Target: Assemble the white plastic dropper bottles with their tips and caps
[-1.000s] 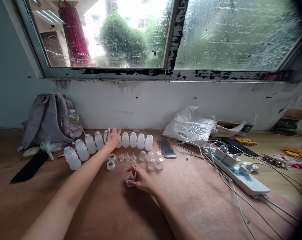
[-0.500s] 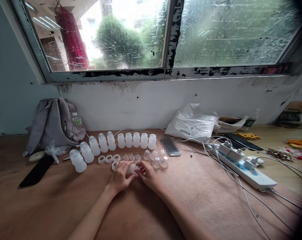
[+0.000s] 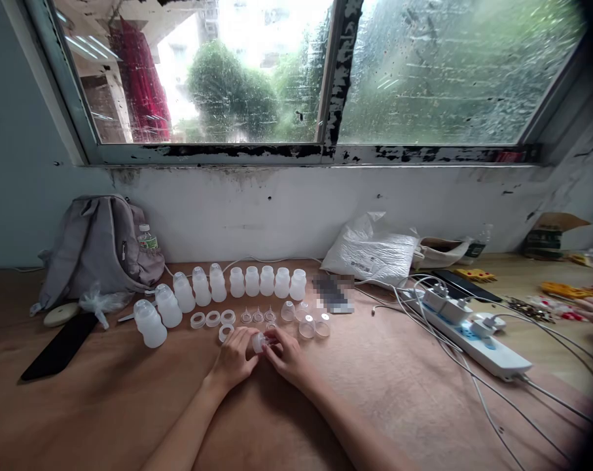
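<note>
Nearest the camera, both bare forearms reach in from six o'clock over the brown wooden tabletop point(image 3: 129, 392). The left hand point(image 3: 235, 356) and the right hand point(image 3: 287, 353) meet at the middle of the desk, fingers of both pinched around one small translucent white plastic bottle part point(image 3: 260, 341), which sits between the fingertips just above the wood; what kind of part it is cannot be told.

Just beyond the hands, at twelve o'clock, lies a loose white plastic ring point(image 3: 224, 332), then a row of three more white rings point(image 3: 213, 318), small clear nipple-shaped pieces point(image 3: 258, 316) and clear dome caps point(image 3: 306, 324). Behind these stands a curved line of small translucent white plastic bottles point(image 3: 237, 281), running from ten o'clock to twelve.

At nine o'clock a flat black phone-like slab point(image 3: 55, 345) lies on the wood, and a grey fabric backpack point(image 3: 97, 242) leans on the wall at ten. At two o'clock are a white power strip with plugged chargers point(image 3: 468, 330) and a crumpled white plastic bag point(image 3: 372, 248). Farthest off is the rain-streaked window point(image 3: 326, 72).
</note>
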`<state>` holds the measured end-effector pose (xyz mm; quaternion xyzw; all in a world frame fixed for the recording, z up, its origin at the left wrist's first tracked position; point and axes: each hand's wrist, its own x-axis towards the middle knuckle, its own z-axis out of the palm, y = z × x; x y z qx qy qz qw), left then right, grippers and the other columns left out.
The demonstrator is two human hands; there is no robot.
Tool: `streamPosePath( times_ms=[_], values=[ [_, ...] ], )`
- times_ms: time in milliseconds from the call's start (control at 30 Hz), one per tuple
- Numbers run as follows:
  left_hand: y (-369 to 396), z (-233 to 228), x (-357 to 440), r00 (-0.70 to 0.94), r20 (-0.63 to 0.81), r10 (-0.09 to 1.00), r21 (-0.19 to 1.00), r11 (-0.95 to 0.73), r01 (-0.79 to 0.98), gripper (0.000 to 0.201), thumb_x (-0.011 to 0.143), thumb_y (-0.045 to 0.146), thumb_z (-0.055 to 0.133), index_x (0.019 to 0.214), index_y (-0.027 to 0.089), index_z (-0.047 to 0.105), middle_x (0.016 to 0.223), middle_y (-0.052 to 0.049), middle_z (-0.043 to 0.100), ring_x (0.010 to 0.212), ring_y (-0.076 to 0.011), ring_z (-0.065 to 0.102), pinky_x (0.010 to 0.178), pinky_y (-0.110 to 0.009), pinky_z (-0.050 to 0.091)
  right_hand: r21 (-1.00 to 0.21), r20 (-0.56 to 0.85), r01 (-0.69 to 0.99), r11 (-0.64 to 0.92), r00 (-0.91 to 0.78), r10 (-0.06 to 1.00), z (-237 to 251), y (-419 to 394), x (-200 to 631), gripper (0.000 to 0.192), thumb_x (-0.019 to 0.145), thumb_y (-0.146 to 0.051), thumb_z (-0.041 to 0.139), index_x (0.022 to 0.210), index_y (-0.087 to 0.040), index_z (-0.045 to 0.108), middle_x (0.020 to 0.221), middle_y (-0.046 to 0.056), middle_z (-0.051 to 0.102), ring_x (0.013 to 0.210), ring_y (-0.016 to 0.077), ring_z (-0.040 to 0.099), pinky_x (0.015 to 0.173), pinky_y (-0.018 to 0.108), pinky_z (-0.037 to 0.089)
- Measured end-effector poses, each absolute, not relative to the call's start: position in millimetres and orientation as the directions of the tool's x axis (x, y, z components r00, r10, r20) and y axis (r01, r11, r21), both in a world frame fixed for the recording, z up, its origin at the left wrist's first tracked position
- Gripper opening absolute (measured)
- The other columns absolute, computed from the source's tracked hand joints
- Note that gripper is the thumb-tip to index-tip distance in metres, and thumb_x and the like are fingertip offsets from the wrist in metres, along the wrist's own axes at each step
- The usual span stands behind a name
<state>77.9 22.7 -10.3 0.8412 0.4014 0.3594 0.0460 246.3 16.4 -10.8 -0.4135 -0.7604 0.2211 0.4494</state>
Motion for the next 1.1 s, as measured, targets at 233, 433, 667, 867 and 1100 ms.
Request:
streamPosePath(
  times_ms=[233,433,667,867,1100],
  values=[
    [22.0,-9.0,79.7,0.434,0.562,0.705,0.397,-0.689,0.606,0.036,0.068,0.016,0.054,0.104,0.02,0.05,0.098,-0.008,0.059,0.095,-0.0235,0.053,0.084,-0.039,0.042,-0.719,0.468,0.456,0.525,-0.241,0.85,-13.0,18.1,244.0,0.014,0.068,-0.011,0.048,0.079,-0.019,0.05,0.076,0.001,0.057,0.067,0.0129,0.053,0.061,0.024,0.044],
    [21.7,-9.4,79.6,0.449,0.54,0.711,0.418,-0.69,0.59,0.036,0.067,0.016,0.055,0.102,0.019,0.054,0.094,-0.007,0.061,0.089,-0.0221,0.055,0.078,-0.036,0.045,-0.7,0.458,0.51,0.499,-0.215,0.862,-20.0,20.9,241.1,0.013,0.066,-0.01,0.049,0.075,-0.019,0.048,0.069,0.0,0.054,0.061,0.0118,0.049,0.057,0.023,0.041],
    [18.9,-7.0,80.3,0.438,0.554,0.708,0.414,-0.69,0.593,0.031,0.066,0.023,0.058,0.097,0.019,0.057,0.088,-0.008,0.062,0.084,-0.0222,0.057,0.074,-0.035,0.046,-0.695,0.46,0.521,0.496,-0.208,0.863,-21.5,22.1,240.3,0.017,0.061,-0.006,0.046,0.071,-0.02,0.045,0.063,-0.003,0.05,0.056,0.0106,0.045,0.053,0.021,0.037],
    [16.5,-5.2,79.3,0.476,0.503,0.721,0.422,-0.686,0.593,0.036,0.061,0.023,0.062,0.096,0.02,0.057,0.087,-0.006,0.062,0.083,-0.0221,0.057,0.073,-0.035,0.047,-0.637,0.505,0.524,0.566,-0.271,0.819,-24.0,21.3,243.8,0.022,0.059,-0.004,0.044,0.074,-0.02,0.046,0.07,-0.001,0.051,0.064,0.0131,0.048,0.059,0.023,0.04],
    [23.8,5.0,53.1,0.394,0.589,0.706,0.397,-0.677,0.619,0.035,0.07,0.024,0.056,0.104,0.019,0.05,0.099,-0.008,0.058,0.094,-0.0215,0.054,0.084,-0.036,0.043,-0.523,0.599,0.611,0.595,-0.234,0.766,-21.8,26.2,253.8,0.034,0.066,-0.001,0.04,0.093,-0.02,0.048,0.09,0.006,0.052,0.089,0.0197,0.05,0.078,0.032,0.041]
  ],
)
